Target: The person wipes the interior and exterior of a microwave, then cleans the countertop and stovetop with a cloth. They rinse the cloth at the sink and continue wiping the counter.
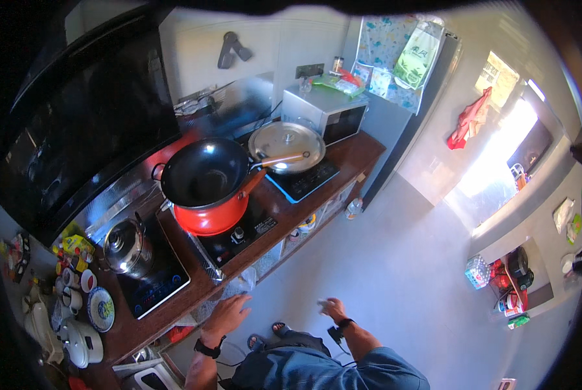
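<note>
My left hand point(227, 312) hovers by the front edge of the brown countertop point(208, 287), fingers a little apart and nothing in them. My right hand point(333, 310) hangs over the grey floor, its fingers bent; a pale blur at the fingertips hides whether it holds anything. Before me, a black-lined wok point(205, 170) rests on a red pot point(213, 214) above a black cooktop point(244, 239). To the left, a lidded steel pot point(127, 246) stands on another cooktop point(157, 287). A steel-lidded pan point(287, 146) sits on a blue-edged cooktop point(305, 180) at the right.
A microwave point(327, 114) stands at the counter's far end, beside a tall cabinet or fridge point(393, 131). A white pot point(82, 343), a patterned plate point(100, 309) and several jars crowd the left end. On the floor is a plastic bottle point(353, 208); a low shelf point(515, 282) stands right.
</note>
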A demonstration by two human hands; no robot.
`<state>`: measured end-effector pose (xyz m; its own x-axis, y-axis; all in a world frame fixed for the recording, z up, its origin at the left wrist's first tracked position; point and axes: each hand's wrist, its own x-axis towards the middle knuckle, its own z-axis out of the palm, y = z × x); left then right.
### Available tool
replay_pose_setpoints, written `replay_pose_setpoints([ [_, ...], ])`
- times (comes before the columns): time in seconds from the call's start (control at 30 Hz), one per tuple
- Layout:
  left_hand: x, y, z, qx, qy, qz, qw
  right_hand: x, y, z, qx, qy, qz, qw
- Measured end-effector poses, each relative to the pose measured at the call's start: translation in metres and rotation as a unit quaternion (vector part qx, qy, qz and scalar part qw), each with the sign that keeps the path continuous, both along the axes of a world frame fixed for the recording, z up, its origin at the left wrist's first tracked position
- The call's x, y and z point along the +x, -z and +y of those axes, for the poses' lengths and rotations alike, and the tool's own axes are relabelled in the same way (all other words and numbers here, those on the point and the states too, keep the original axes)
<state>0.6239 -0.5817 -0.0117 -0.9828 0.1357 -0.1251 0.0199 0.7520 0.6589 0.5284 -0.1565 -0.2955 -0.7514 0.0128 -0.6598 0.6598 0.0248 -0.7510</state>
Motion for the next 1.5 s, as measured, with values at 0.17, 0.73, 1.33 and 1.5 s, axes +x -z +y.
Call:
replay_pose_setpoints([
  [0.17, 0.055, 0.001, 0.013, 0.14, -0.14, 0.029, 0.98, -0.022, -0.077, -0.134, -0.217, -0.187, -0.038, 0.957],
  [0.73, 0.257, 0.077, 0.07, 0.44, -0.557, 0.123, 0.693, 0.099, -0.211, -0.334, -0.291, -0.669, -0.274, 0.626],
  [1.33, 0.462, 0.048, 0.117, 0.319, -0.713, 0.173, 0.599, 0.32, -0.175, -0.414, -0.186, -0.866, -0.066, 0.46],
  [1.5, 0.563, 0.043, 0.115, 0.201, -0.749, 0.098, 0.623, 0.43, -0.185, -0.445, -0.18, -0.86, -0.122, 0.461],
])
